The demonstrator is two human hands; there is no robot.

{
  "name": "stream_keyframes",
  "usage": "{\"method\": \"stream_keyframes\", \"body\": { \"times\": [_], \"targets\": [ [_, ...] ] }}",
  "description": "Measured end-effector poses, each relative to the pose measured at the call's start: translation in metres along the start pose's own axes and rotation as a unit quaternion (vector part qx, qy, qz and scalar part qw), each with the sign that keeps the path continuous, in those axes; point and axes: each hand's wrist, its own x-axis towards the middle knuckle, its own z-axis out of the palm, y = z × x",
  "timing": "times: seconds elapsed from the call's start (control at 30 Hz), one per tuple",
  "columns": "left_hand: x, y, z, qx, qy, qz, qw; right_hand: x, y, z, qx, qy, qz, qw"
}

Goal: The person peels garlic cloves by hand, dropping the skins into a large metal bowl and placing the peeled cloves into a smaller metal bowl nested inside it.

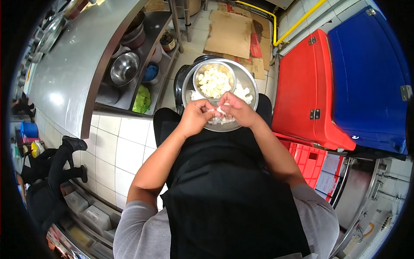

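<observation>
A wide metal basin (246, 78) rests at my lap, with a smaller metal bowl (234, 74) inside it toward the far side. Pale peeled garlic cloves (213, 82) heap up in that smaller bowl. Whitish garlic pieces (243, 93) lie in the basin to its right, and thin skins are at the near side. My left hand (195, 115) and my right hand (239, 110) meet over the basin's near part, fingertips pinched together on a small white garlic clove (221, 111). Fingers partly cover the clove.
A steel table (73, 56) with a lower shelf of bowls and pots stands at left. Red (302, 90) and blue (366, 77) bins line the right, above a red crate (307, 160). Flattened cardboard (228, 34) lies ahead. Another person's legs (60, 168) show at far left.
</observation>
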Motion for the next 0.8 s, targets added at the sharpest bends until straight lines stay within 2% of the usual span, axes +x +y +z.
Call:
{"method": "stream_keyframes", "body": {
  "times": [0.03,0.07,0.13,0.17,0.27,0.3,0.33,0.37,0.4,0.47,0.5,0.53,0.57,0.6,0.63,0.7,0.8],
  "targets": [
    [0.007,-0.001,-0.002,-0.053,0.012,-0.007,0.998,0.006,-0.005,-0.009,-0.056,0.025,0.018,0.998],
    [0.013,-0.002,-0.005,-0.046,0.042,0.003,0.998,0.014,-0.008,-0.015,-0.056,0.028,0.016,0.998],
    [0.018,0.010,-0.013,0.063,0.064,-0.006,0.996,0.031,-0.010,-0.019,-0.241,0.155,-0.070,0.956],
    [0.021,0.012,-0.015,0.120,0.075,-0.012,0.990,0.039,-0.012,-0.024,-0.289,0.167,-0.065,0.940],
    [0.026,0.010,-0.020,0.201,0.069,-0.006,0.977,0.054,-0.022,-0.028,-0.270,0.146,-0.016,0.952],
    [0.027,0.014,-0.022,0.202,0.072,-0.006,0.977,0.054,-0.025,-0.026,-0.261,0.122,-0.031,0.957],
    [0.027,0.017,-0.022,0.122,0.046,-0.029,0.991,0.053,-0.028,-0.024,-0.261,0.117,-0.030,0.958],
    [0.027,0.019,-0.023,0.040,0.022,-0.052,0.998,0.052,-0.030,-0.022,-0.201,0.078,-0.009,0.976],
    [0.028,0.022,-0.024,0.037,0.025,-0.054,0.998,0.050,-0.034,-0.019,-0.140,0.040,0.014,0.989],
    [0.030,0.028,-0.022,-0.073,-0.058,-0.103,0.990,0.047,-0.039,-0.012,-0.151,0.024,0.011,0.988],
    [0.030,0.033,-0.015,-0.018,-0.045,-0.091,0.995,0.046,-0.040,-0.010,-0.160,0.004,-0.010,0.987],
    [0.033,0.028,-0.015,-0.018,-0.046,-0.091,0.995,0.045,-0.042,-0.009,-0.169,-0.016,-0.031,0.985],
    [0.039,0.021,-0.016,0.021,-0.060,-0.055,0.996,0.046,-0.044,-0.011,-0.169,-0.015,-0.031,0.985],
    [0.043,0.022,-0.016,0.059,-0.074,-0.019,0.995,0.046,-0.049,-0.012,-0.245,-0.001,-0.044,0.968],
    [0.045,0.024,-0.017,0.059,-0.076,-0.019,0.995,0.045,-0.054,-0.012,-0.320,0.013,-0.057,0.946],
    [0.048,0.029,-0.017,-0.113,-0.117,-0.114,0.980,0.039,-0.072,-0.007,-0.344,0.011,-0.057,0.937],
    [0.048,0.031,-0.015,-0.151,-0.115,-0.120,0.974,0.037,-0.079,-0.005,-0.376,0.010,-0.077,0.923]
  ]
}}
